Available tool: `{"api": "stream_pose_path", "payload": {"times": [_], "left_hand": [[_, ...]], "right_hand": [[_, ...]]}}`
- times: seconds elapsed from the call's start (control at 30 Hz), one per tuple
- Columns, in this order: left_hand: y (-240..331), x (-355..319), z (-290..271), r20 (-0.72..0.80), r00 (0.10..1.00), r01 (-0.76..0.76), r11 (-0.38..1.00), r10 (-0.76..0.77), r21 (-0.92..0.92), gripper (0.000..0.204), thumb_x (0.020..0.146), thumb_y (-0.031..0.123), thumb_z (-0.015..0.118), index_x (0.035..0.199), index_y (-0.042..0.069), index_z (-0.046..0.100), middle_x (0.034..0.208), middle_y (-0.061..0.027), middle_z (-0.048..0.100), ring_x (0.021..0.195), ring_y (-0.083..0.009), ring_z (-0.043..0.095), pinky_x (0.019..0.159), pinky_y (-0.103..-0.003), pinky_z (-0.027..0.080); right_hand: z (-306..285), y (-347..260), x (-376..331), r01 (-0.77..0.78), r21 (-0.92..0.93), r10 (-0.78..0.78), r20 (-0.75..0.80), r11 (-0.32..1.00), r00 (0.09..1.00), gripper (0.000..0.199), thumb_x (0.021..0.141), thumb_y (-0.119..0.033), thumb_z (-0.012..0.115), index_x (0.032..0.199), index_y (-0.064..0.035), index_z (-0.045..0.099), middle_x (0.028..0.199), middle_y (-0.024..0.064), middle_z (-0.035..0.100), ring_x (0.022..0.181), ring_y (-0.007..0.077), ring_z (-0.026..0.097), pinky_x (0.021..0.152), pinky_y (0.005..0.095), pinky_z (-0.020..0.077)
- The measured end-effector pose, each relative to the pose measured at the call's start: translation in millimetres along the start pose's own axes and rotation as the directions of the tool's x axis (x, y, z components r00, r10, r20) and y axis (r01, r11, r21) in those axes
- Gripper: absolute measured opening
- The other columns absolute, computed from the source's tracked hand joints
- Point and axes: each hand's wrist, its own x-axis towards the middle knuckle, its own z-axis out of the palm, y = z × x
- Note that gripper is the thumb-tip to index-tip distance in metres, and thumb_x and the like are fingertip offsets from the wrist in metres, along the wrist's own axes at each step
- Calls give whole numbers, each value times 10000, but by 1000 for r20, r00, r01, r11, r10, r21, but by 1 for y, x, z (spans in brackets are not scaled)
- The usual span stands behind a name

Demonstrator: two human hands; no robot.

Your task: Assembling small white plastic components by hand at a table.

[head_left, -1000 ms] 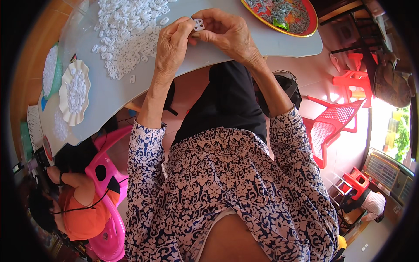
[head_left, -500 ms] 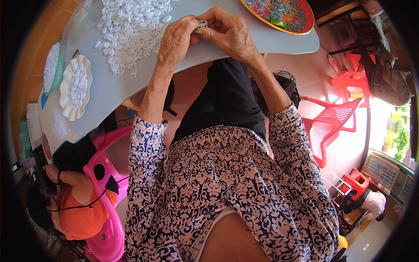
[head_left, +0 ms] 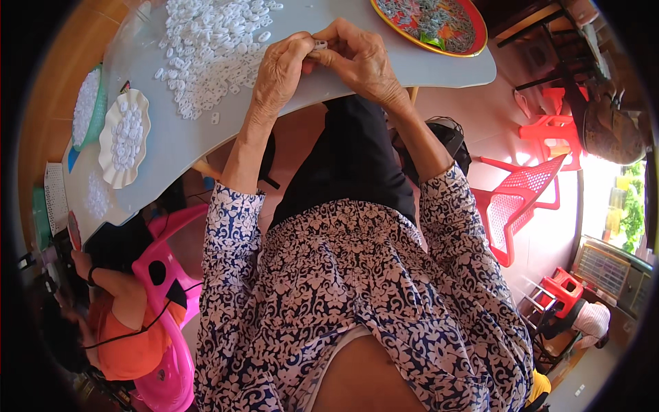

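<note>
Above the table's near edge, my two hands meet with their fingertips together. Between them is a small white plastic piece with dark holes, mostly covered by fingers. My right hand pinches it between thumb and forefinger. My left hand is closed against its other side, fingers curled; whether it also grips a second part is hidden. Just left of my hands spreads a heap of similar white plastic pieces. To the right sits a round red tray with a gold rim, holding many small grey parts and something bright green.
On the grey-blue table, a scalloped white dish and a green basket hold more white pieces at the left. A person in orange sits on a pink chair lower left. Red plastic chairs stand right.
My hands have shifted slightly down, and the white piece between them has turned so less of it shows. At lower left, the other person's hand has lifted slightly with a red-rimmed object.
</note>
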Motion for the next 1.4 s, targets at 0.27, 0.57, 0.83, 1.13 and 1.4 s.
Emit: {"api": "stream_pose_path", "payload": {"times": [0.27,0.57,0.83,1.13,1.4], "left_hand": [[5,-7,-1,66,994,-88,993,84,75,225,912,180,382,849,0,501,768,-77,549,579,-173,511,573,-292,427],[22,-10,3,-29,997,70,997,-71,-42,243,895,220,443,777,9,467,659,-73,466,567,-155,442,554,-305,383],[21,-12,7,-63,992,109,994,-111,-34,285,910,266,460,791,7,445,613,-34,387,595,-109,345,540,-289,344],[22,-19,7,-79,995,62,996,-67,-64,173,911,158,516,827,7,527,653,11,471,619,-72,414,559,-238,376],[11,-34,-3,-130,989,39,979,-66,-199,185,897,159,514,796,9,556,662,-5,523,620,-71,457,576,-230,394]], "right_hand": [[-8,-6,-5,15,3,-15,54,1000,998,178,791,-112,703,864,2,587,680,80,649,622,140,631,574,253,492],[-9,-16,-8,-262,369,233,121,892,965,181,828,-94,679,947,26,613,741,51,660,710,75,614,630,222,498],[-16,-16,-4,-354,285,320,160,891,934,174,902,-122,583,967,33,628,781,53,656,662,69,564,624,217,479],[-11,-15,-3,-408,371,389,127,834,912,130,876,-79,613,947,29,614,761,31,634,664,67,552,601,204,456],[-49,-18,88,-163,-74,165,28,984,986,161,882,-77,536,957,41,617,818,50,636,711,86,581,674,220,477]]}}
